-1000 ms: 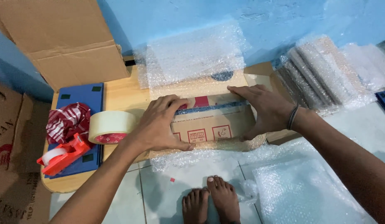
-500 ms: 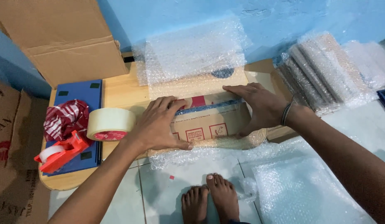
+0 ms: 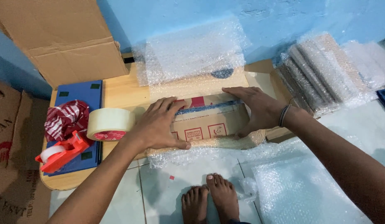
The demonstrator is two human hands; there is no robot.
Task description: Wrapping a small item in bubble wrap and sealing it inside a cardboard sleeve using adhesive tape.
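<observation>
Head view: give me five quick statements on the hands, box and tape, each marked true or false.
1. Both hands lie flat on the cardboard box. True: left hand, right hand.
2. The box lies on bubble wrap. True.
3. The tape roll is held in the left hand. False: it lies on the wooden board, just left of that hand.
4. The orange tape dispenser lies right of the box. False: it is at the left, on the blue mat.
5. The right wrist is bare. False: it wears a dark band.
</observation>
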